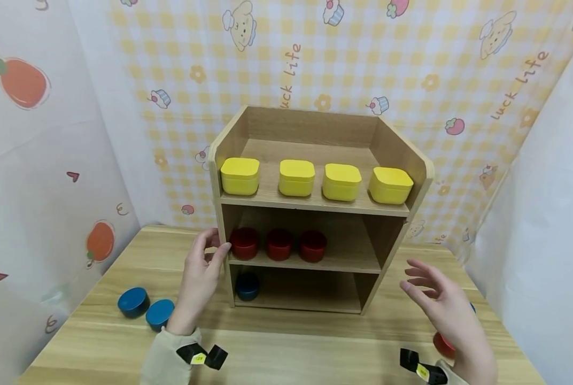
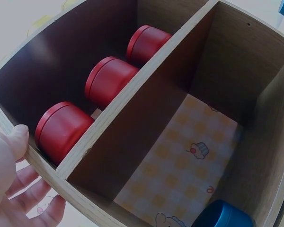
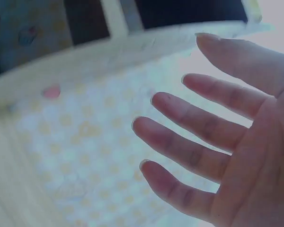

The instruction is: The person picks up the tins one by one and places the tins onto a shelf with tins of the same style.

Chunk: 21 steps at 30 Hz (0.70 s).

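Checkered cloth (image 1: pixel 354 59) backs the shelf (image 1: pixel 310 152); right hand (image 1: pixel 441 306) partly hides red tin (image 1: pixel 442 346).

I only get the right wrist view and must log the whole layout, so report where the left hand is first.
Observer: The left hand grips the left side panel of the cabinet.
Operator: Now give me the middle shelf.
Observer: Three round red containers stand on it, toward its left end.
Operator: Finish with the table left of the cabinet.
Observer: Two round blue containers rest there, near the left forearm.
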### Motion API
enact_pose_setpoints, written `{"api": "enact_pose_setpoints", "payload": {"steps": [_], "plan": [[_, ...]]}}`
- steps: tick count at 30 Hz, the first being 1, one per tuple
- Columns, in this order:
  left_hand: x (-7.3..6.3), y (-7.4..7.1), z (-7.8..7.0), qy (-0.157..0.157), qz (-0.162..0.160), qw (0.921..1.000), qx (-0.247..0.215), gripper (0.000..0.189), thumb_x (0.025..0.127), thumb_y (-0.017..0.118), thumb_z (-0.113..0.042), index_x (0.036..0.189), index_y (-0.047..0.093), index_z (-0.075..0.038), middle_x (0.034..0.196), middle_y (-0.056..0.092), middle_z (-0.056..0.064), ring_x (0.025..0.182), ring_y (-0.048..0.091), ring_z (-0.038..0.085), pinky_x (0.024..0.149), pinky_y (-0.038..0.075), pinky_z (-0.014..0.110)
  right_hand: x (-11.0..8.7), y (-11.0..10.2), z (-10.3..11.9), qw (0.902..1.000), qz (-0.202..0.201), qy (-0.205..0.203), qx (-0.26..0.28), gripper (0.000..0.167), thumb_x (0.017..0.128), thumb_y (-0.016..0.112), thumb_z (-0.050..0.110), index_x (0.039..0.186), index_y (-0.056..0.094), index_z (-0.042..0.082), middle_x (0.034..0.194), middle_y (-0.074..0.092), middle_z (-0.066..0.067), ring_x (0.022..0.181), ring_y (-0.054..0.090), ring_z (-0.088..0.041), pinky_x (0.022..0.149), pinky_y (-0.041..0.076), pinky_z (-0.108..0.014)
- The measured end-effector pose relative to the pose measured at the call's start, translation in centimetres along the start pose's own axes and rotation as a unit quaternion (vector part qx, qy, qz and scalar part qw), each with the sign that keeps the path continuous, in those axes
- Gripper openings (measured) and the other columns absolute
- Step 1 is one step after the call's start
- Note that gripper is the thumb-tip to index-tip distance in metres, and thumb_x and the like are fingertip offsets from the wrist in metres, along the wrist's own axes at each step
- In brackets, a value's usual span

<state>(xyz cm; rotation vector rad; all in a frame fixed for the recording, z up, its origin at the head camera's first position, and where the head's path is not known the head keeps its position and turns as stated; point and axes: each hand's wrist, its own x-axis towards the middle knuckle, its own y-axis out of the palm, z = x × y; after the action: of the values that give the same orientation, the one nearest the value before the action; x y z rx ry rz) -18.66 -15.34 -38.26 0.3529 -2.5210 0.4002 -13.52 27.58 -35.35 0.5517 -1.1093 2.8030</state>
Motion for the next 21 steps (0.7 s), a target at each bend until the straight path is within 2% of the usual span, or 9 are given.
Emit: {"api": "enact_pose_setpoints", "payload": {"steps": [4,7,9,12,14,16,21], "plan": [[0.0,0.2,0.1,0.002,0.002,1.0000,-0.005,0.028,0.098,0.061,-0.010,0.123,0.054,-0.001,0.103,0.053,0.008,0.096,0.052,0.015,0.075,0.047,0.017,-0.4,-0.5,-2.1,0.9994,-0.007,0.033,-0.013,0.047,0.095,0.067,0.021,0.136,0.053,0.005,0.118,0.064,-0.017,0.095,0.054,0.009,0.075,0.046,-0.011],[-0.2,0.3,-0.1,0.000,0.005,0.9999,-0.009,0.028,0.098,0.061,-0.010,0.124,0.054,-0.001,0.103,0.053,0.009,0.096,0.052,0.016,0.075,0.048,0.018,-0.9,-1.1,-3.7,0.9971,0.002,0.066,-0.037,0.047,0.095,0.067,0.023,0.135,0.053,0.003,0.117,0.064,-0.021,0.090,0.052,0.010,0.071,0.047,-0.016],[-0.2,0.4,-0.2,-0.003,0.002,0.9999,-0.010,0.028,0.097,0.061,-0.009,0.124,0.055,-0.001,0.104,0.054,0.009,0.095,0.052,0.017,0.074,0.048,0.017,-1.2,-1.5,-4.7,0.9944,0.016,0.089,-0.054,0.050,0.095,0.067,0.026,0.136,0.052,0.002,0.119,0.063,-0.023,0.091,0.055,0.004,0.070,0.047,-0.021],[-0.2,0.4,-0.3,-0.004,0.001,0.9999,-0.013,0.029,0.097,0.061,-0.008,0.125,0.054,-0.001,0.104,0.054,0.010,0.095,0.052,0.017,0.073,0.047,0.016,-1.6,-2.2,-5.9,0.9891,0.047,0.122,-0.068,0.055,0.097,0.063,0.032,0.138,0.047,0.000,0.124,0.058,-0.027,0.100,0.061,-0.019,0.075,0.050,-0.036],[-0.2,0.4,-0.3,-0.004,0.002,0.9999,-0.016,0.030,0.097,0.062,-0.007,0.125,0.054,0.000,0.104,0.054,0.011,0.095,0.051,0.017,0.073,0.047,0.015,-1.9,-2.6,-6.6,0.9857,0.068,0.135,-0.074,0.058,0.098,0.062,0.034,0.139,0.045,-0.003,0.126,0.055,-0.031,0.105,0.059,-0.036,0.077,0.051,-0.047],[-0.1,0.3,-0.2,-0.005,0.003,0.9998,-0.020,0.030,0.096,0.062,-0.007,0.125,0.054,-0.001,0.104,0.054,0.011,0.095,0.052,0.018,0.072,0.047,0.016,-2.0,-2.9,-7.4,0.9818,0.090,0.145,-0.084,0.060,0.098,0.061,0.034,0.137,0.044,-0.007,0.126,0.054,-0.034,0.107,0.056,-0.046,0.078,0.050,-0.054],[0.0,0.0,-0.2,-0.010,0.000,0.9998,-0.015,0.030,0.096,0.062,-0.008,0.125,0.055,-0.002,0.105,0.055,0.010,0.094,0.053,0.018,0.070,0.048,0.019,-2.1,-3.2,-9.4,0.9648,0.155,0.182,-0.108,0.066,0.096,0.062,0.037,0.134,0.043,-0.014,0.123,0.052,-0.039,0.103,0.058,-0.050,0.078,0.052,-0.053]]}}
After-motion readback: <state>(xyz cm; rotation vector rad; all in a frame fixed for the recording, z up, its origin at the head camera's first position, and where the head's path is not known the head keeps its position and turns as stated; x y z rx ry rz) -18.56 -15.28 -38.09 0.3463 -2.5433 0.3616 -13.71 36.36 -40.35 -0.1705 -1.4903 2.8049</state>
